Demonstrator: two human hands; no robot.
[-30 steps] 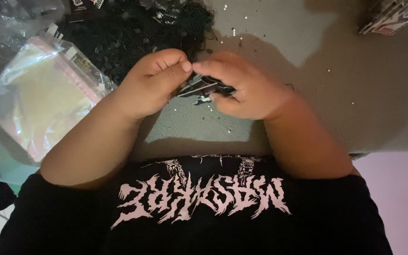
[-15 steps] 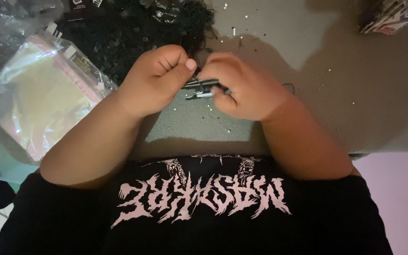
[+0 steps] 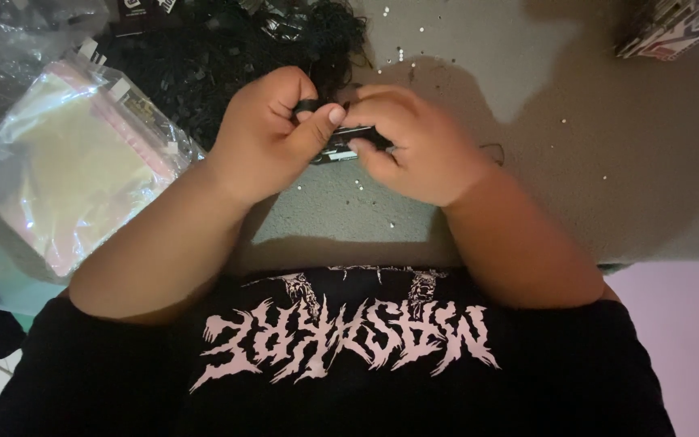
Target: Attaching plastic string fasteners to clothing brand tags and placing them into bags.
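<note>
My left hand (image 3: 273,133) and my right hand (image 3: 414,142) meet over the grey table (image 3: 576,186), fingers closed together on a small black and silver part (image 3: 337,150). Most of the part is hidden by my fingers. A black band sits on a finger of my left hand. Just behind my hands lies a heap of small black pieces (image 3: 220,48).
A stack of clear plastic bags (image 3: 74,170) lies at the left, over a pale tray edge. Tiny light specks are scattered on the table around my hands. A printed box corner (image 3: 673,24) shows at the top right. The table's near edge runs just above my black shirt.
Both hands have kept working the small part at the same spot; my left thumb now presses over it and the fingers have shifted slightly.
</note>
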